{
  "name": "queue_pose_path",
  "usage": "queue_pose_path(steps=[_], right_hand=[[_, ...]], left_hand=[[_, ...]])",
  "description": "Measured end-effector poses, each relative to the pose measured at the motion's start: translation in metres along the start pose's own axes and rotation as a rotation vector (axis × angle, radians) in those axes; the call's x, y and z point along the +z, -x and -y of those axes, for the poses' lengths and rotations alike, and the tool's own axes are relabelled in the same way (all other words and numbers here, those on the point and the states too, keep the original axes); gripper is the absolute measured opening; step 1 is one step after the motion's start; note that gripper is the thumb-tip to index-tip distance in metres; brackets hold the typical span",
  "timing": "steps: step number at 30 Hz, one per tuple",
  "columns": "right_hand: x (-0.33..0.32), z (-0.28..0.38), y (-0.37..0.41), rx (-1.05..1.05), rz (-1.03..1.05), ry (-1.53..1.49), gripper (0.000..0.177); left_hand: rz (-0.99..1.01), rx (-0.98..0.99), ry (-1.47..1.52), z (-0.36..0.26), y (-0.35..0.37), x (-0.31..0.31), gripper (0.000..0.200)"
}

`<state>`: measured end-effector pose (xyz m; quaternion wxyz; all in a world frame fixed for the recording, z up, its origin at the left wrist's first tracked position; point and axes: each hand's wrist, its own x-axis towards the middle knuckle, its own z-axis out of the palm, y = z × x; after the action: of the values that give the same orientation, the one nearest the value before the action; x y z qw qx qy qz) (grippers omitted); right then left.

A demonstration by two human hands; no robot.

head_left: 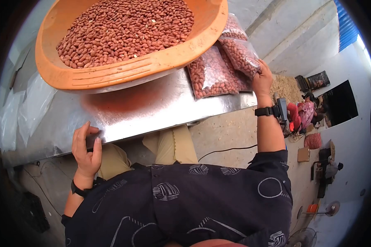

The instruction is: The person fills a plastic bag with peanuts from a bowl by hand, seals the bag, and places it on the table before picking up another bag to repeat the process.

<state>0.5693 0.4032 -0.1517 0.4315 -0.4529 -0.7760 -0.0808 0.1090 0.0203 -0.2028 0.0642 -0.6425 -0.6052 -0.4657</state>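
Note:
A big orange basin (123, 76) full of loose reddish-brown peanuts (127, 33) stands on the shiny metal table. To its right, clear plastic bags filled with the same peanuts lie in a pile. My right hand (263, 80) pinches the edge of an upper bag of peanuts (239, 53); some fingertips are hidden against it. Underneath is another filled bag (214, 74), lying flat near the table's right end. At the table's front edge, my left hand (86, 150) holds nothing, its fingers loosely bent and thumb apart.
Clear plastic bags (35, 105) lie at the left of the metal table (127, 127). A black cable (226, 150) runs over the floor. At the far right are a seated person (303, 115), another person (332, 169), a cardboard box (304, 154) and fans (332, 208).

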Motion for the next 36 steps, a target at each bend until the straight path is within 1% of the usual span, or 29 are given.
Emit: queue_pose_path(steps=[1,4,5,8,9,12,13,16,17,20,23,25,28,29,35,36], right_hand=[[-0.003,0.000,0.002,-0.017,0.031,0.004,0.046],[-0.021,0.002,0.002,-0.063,0.264,-0.016,0.054],[-0.031,0.003,0.001,0.029,0.438,-0.032,0.065],[-0.056,0.006,-0.011,0.211,0.688,-0.277,0.071],[-0.063,0.011,-0.021,0.156,0.713,-0.026,0.074],[-0.056,0.032,-0.038,0.039,0.492,0.037,0.076],[-0.046,0.038,-0.042,-0.028,0.432,0.056,0.073],[-0.024,0.078,-0.037,-0.169,0.510,0.418,0.064],[-0.011,0.072,-0.035,-0.232,0.517,0.444,0.058],[0.011,0.063,-0.042,-0.115,0.641,0.489,0.056],[0.026,0.033,-0.055,-0.131,0.623,0.388,0.053],[0.022,0.032,-0.057,-0.135,0.624,0.356,0.053],[0.013,0.023,-0.063,-0.216,0.625,0.209,0.051],[0.009,0.023,-0.060,-0.185,0.594,0.208,0.051],[0.012,0.021,-0.060,-0.127,0.592,0.227,0.052],[0.013,0.020,-0.058,-0.157,0.589,0.257,0.053]], left_hand=[[-0.001,-0.001,0.000,0.000,0.000,0.000,0.048],[-0.002,-0.005,0.009,-0.001,0.000,0.001,0.049],[-0.005,-0.011,0.016,-0.001,0.000,0.002,0.049],[0.027,-0.043,0.037,0.003,0.004,0.001,0.049],[0.042,-0.057,0.044,0.004,0.005,0.000,0.050],[0.043,-0.046,0.024,0.005,0.006,0.001,0.050],[0.041,-0.043,0.023,0.005,0.006,0.001,0.050],[0.023,-0.019,0.003,0.003,0.003,0.001,0.050],[0.009,0.000,-0.011,0.001,0.001,0.001,0.050],[0.006,0.026,-0.031,0.000,-0.001,0.000,0.050],[0.011,0.026,-0.037,0.001,0.000,0.000,0.050],[0.012,0.027,-0.042,0.000,0.000,0.000,0.050],[0.012,0.033,-0.047,0.000,-0.001,0.000,0.050],[0.010,0.036,-0.046,0.001,-0.001,0.001,0.050],[0.006,0.053,-0.060,0.001,-0.001,0.004,0.050],[0.005,0.053,-0.059,0.001,-0.002,0.004,0.050]])
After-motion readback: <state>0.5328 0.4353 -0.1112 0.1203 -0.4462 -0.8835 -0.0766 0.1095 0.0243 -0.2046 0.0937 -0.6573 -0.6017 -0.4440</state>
